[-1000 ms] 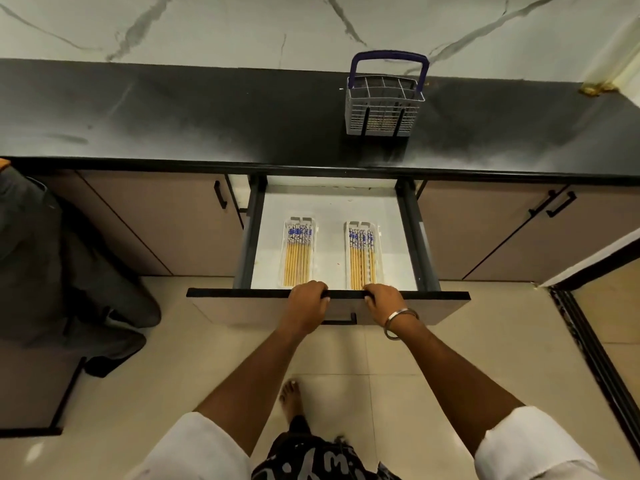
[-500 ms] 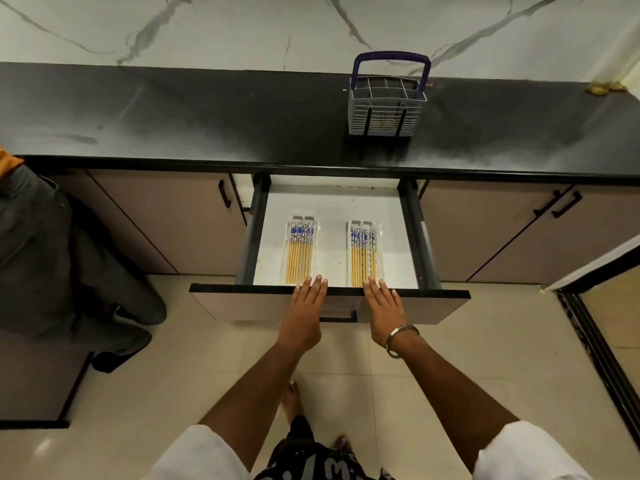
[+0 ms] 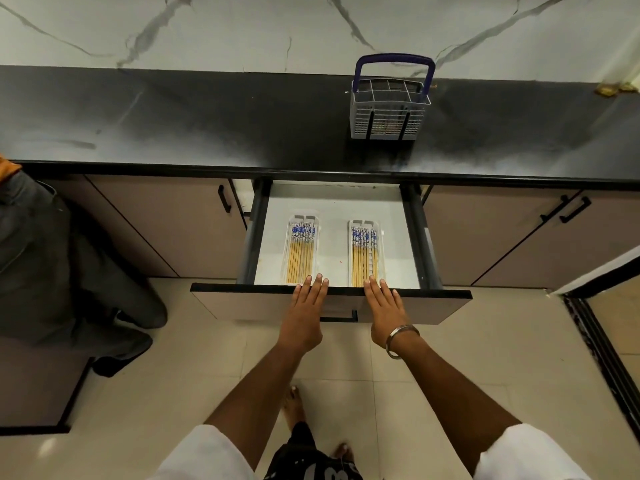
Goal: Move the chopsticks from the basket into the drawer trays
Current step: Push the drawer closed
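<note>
An open drawer (image 3: pixel 332 202) under the black counter holds two clear trays. The left tray (image 3: pixel 300 251) and the right tray (image 3: pixel 365 254) each hold several yellow chopsticks with blue-and-white tops. My left hand (image 3: pixel 306 313) and my right hand (image 3: pixel 384 310) lie flat with straight fingers against the drawer front (image 3: pixel 242 303), fingertips at its top edge. A grey wire basket (image 3: pixel 389 109) with a blue handle stands on the counter behind the drawer; no chopsticks stick out of it.
The black counter (image 3: pixel 173 126) runs the full width below a marble wall. Closed cabinet doors (image 3: pixel 156 223) flank the drawer. A person in dark trousers (image 3: pixel 52 271) sits at the left. My bare feet (image 3: pixel 294 407) stand on the tiled floor.
My hands let go of the drawer's top edge and now lie flat with fingers straight against its front. The drawer stays open.
</note>
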